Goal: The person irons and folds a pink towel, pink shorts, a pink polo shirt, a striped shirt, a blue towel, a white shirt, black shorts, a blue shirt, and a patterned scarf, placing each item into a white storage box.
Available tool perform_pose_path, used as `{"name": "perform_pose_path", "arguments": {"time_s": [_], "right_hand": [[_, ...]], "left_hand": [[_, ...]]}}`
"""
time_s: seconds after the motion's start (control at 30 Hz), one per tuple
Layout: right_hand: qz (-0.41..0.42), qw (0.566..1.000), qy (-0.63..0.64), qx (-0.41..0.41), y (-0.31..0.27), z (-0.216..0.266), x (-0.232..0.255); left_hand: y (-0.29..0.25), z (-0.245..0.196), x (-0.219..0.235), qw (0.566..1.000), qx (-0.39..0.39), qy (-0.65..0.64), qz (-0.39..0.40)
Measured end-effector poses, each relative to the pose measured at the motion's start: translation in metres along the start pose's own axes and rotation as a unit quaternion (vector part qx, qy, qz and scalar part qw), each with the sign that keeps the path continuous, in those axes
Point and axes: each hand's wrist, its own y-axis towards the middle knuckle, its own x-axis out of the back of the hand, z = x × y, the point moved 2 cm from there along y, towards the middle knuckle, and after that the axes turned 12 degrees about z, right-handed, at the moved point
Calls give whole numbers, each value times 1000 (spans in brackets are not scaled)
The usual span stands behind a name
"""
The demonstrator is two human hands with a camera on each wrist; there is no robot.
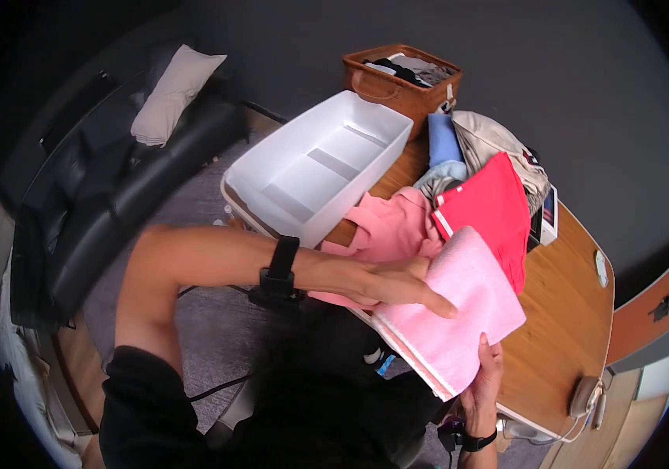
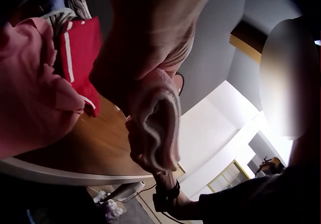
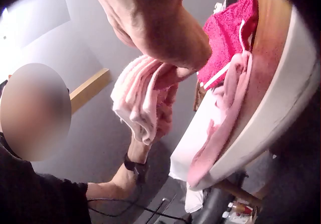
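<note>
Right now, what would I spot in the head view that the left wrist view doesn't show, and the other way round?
Only the head view: the black sofa, the pale pillow on it, and the inside of the white bin.

Only the left wrist view: the person's blurred-out head and some yellow-edged panes, whether door or window I can't tell.

Both: the pink towel held by the left grip and right grip, the red cloth, the salmon-pink garment and the wooden table.
</note>
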Motion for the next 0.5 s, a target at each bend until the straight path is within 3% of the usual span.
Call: {"name": "perform_pose_path", "arguments": {"time_s": [0.1, 0.13, 0.2, 0.23, 0.3, 0.37, 0.5], "right_hand": [[37, 997, 48, -40, 22, -9, -22], [52, 997, 26, -42, 26, -9, -33], [160, 985, -14, -60, 31, -2, -39], [142, 987, -72, -33, 31, -7, -32], [106, 973, -207, 9, 26, -7, -12], [52, 957, -282, 36, 17, -11, 12], [-25, 933, -349, 79, 6, -16, 59]], "left_hand": [[-36, -21, 27, 998, 28, 36, -52], [-45, -24, 41, 997, -11, 13, -69], [-79, -56, 63, 991, -6, 41, -128], [-94, -64, 80, 970, -4, 97, -221], [-124, -93, 105, 957, -46, 103, -267], [-146, -99, 163, 915, -22, 145, -377], [-158, -107, 229, 913, 2, 125, -388]]}}
